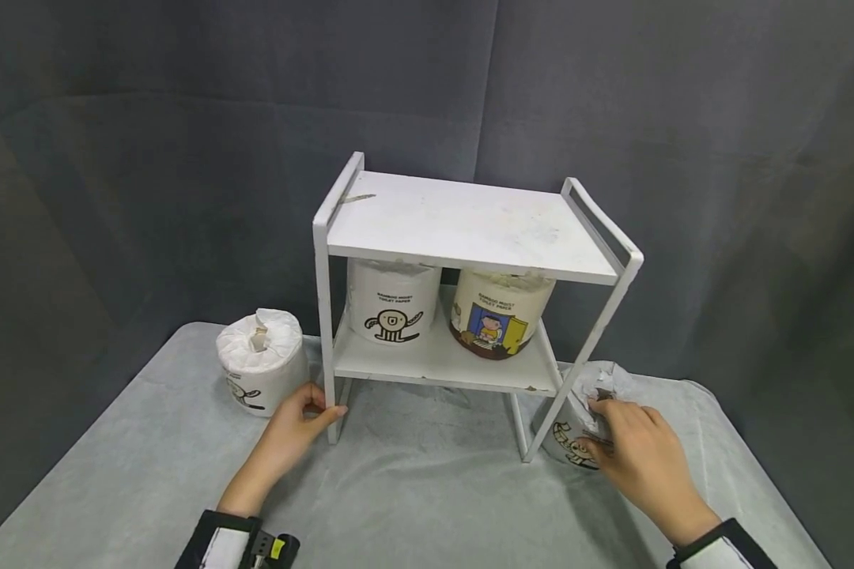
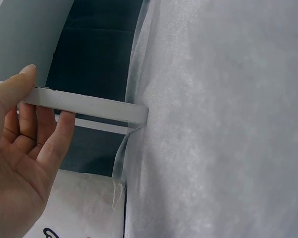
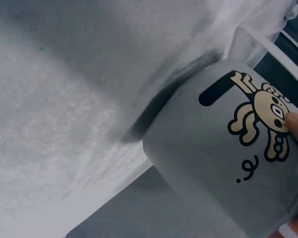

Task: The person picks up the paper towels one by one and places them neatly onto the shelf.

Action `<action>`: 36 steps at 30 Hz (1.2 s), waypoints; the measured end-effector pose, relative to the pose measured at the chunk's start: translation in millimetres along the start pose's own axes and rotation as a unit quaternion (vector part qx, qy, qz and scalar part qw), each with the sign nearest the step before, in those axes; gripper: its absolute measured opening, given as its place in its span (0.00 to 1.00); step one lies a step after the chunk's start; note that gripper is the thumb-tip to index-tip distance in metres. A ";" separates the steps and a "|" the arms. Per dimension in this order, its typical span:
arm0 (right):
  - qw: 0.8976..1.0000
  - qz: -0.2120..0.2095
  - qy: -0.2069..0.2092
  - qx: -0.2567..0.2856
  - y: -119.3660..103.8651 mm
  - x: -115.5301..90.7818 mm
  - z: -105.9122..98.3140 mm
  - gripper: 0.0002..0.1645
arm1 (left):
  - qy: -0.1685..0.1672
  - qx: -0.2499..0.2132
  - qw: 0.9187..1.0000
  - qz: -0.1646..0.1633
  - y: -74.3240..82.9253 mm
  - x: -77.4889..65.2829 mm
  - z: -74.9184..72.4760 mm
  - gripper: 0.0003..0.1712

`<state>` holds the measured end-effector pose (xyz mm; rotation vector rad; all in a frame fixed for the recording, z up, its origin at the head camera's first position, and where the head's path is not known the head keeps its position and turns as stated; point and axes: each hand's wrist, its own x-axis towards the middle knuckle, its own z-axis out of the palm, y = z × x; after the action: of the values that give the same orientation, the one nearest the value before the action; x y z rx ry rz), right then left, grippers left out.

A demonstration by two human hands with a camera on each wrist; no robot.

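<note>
My left hand [image 1: 293, 433] pinches the front left leg [image 1: 324, 332] of a white two-tier shelf [image 1: 462, 225], low down near the table. In the left wrist view the thumb lies on one side of that leg and the fingers on the other. Beside the shelf's right legs, my right hand [image 1: 644, 452] grips a wrapped toilet paper roll [image 3: 213, 144] from above. Black and tan cartoon print shows on its white wrapper, and the right wrist view has it tilted. Part of this roll is hidden behind the hand.
On the lower tier stand a white wrapped roll [image 1: 394, 308] and a cream roll [image 1: 500, 316] with a colourful picture. Another white roll [image 1: 263, 363] is on the grey-clothed table [image 1: 427, 498], left of the shelf. A dark curtain [image 1: 221, 158] hangs behind.
</note>
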<state>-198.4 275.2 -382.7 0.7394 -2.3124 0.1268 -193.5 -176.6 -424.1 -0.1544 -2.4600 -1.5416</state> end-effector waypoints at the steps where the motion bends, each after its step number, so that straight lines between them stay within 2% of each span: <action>1: 1.000 0.002 0.005 0.001 -1.1 -0.8 -2.4 0.35 | 0.000 0.000 1.000 -0.001 0.3 0.0 0.0 0.09; 5: 1.000 0.012 0.019 0.002 -5.9 -2.7 -12.3 0.32 | -0.001 0.000 1.000 -0.001 1.1 -0.1 -0.8 0.09; 10: 0.999 0.023 0.037 0.004 -16.3 -6.1 -26.3 0.46 | -0.001 -0.003 1.000 -0.002 1.7 -0.6 -1.5 0.10; 17: 0.998 0.009 0.065 0.010 -30.1 -11.6 -45.1 0.42 | -0.001 -0.005 1.000 -0.002 1.7 -0.1 -1.0 0.10; 24: 0.998 0.020 0.058 0.010 -39.1 -17.5 -59.5 0.42 | -0.002 -0.002 1.000 0.001 1.0 -0.1 -0.5 0.10; 30: 0.995 0.014 0.096 0.031 -50.8 -16.6 -67.5 0.39 | -0.003 0.001 1.000 -0.003 0.6 -0.8 -1.5 0.11; 36: 0.996 0.040 0.074 0.033 -68.4 -16.4 -80.4 0.41 | -0.004 -0.001 1.000 -0.002 -0.4 -0.2 -0.5 0.11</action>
<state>-103.9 249.1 -340.4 0.6464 -2.2049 0.2861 -193.3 -177.2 -424.3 -0.1572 -2.4651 -1.5486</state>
